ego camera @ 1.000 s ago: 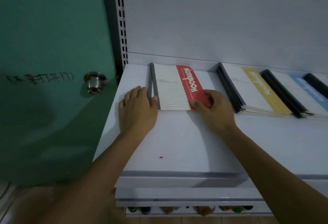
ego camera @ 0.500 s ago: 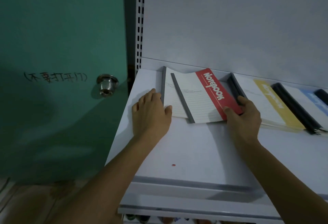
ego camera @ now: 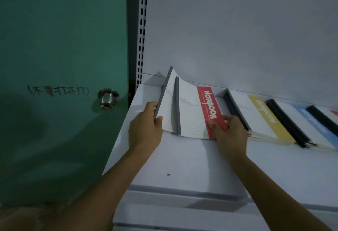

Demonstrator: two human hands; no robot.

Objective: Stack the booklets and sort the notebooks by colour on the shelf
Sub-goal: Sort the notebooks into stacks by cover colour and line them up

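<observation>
White shelf (ego camera: 182,157), green door (ego camera: 64,48) at 9 o'clock. Two red notebooks (ego camera: 192,113) at the shelf's 11 o'clock, left edges tilted up off it. Left hand (ego camera: 144,130): grip curled round the rear one's grey spine. Right hand (ego camera: 230,134): grip pinching the front one's red band. Yellow stack (ego camera: 263,121) and blue stack (ego camera: 314,126) lie toward 3 o'clock.

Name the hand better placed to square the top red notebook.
Right, likely: the right hand pinches the top red notebook by its strip; the left hand grips the lower notebook by its spine.
</observation>
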